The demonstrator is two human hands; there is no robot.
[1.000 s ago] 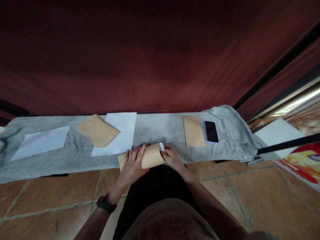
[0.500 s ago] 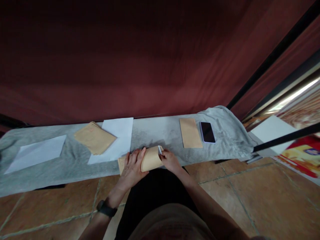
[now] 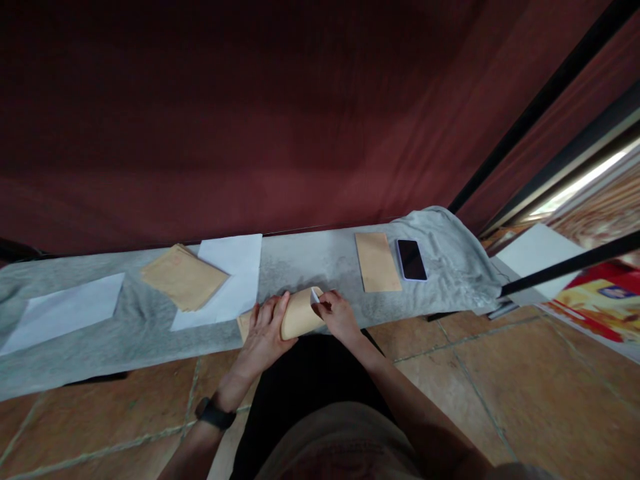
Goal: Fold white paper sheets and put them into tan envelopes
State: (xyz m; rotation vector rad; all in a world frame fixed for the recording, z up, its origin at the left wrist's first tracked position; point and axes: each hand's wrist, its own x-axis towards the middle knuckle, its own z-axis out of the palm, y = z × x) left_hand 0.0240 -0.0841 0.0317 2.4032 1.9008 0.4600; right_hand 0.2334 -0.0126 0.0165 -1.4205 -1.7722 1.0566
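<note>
A brown paper envelope (image 3: 301, 317) bulges open at the bench's front edge, its mouth turned to the right. My left hand (image 3: 265, 335) lies across its left part, thumb and fingers gripping it. At the mouth, my right hand (image 3: 342, 323) pinches a piece of white paper (image 3: 314, 296), of which only a small edge shows; the rest is hidden inside the envelope. To the right lies another brown envelope (image 3: 379, 263), flat. A stack of brown envelopes (image 3: 184, 279) rests on white sheets of paper (image 3: 244, 261) to the left.
A grey cloth (image 3: 305, 260) covers the long narrow bench. Another white sheet (image 3: 65, 310) lies at its left, and a phone (image 3: 413, 260) at its right. Behind hangs a dark red curtain (image 3: 280, 147). A black pole (image 3: 575, 262) crosses on the right.
My right hand has shifted slightly at the envelope's mouth, its fingers still by the white paper. My left hand keeps its hold. The whole view has moved a little.
</note>
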